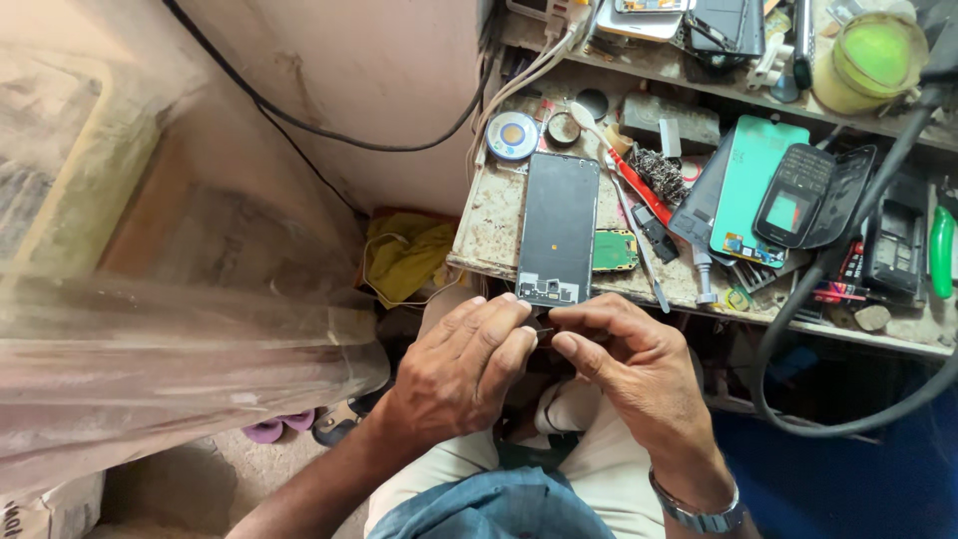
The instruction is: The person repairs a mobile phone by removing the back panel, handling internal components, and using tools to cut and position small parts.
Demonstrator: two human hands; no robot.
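Opened smartphone (pixel 558 232) lies back-up at the desk (pixel 486 225) edge, its lower circuit area exposed. Left hand (pixel 464 371) and right hand (pixel 634 364) meet just below it, fingertips pinching a tiny dark part (pixel 544 332); reassembly looks unfinished. Tweezers (pixel 635 232), green board (pixel 614 251) nearby.

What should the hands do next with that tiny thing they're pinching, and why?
Probably carry the small dark part up to the opened phone. The left hand and right hand pinch it together just below the phone's bottom end, where a bare circuit strip shows. What the part is cannot be told.
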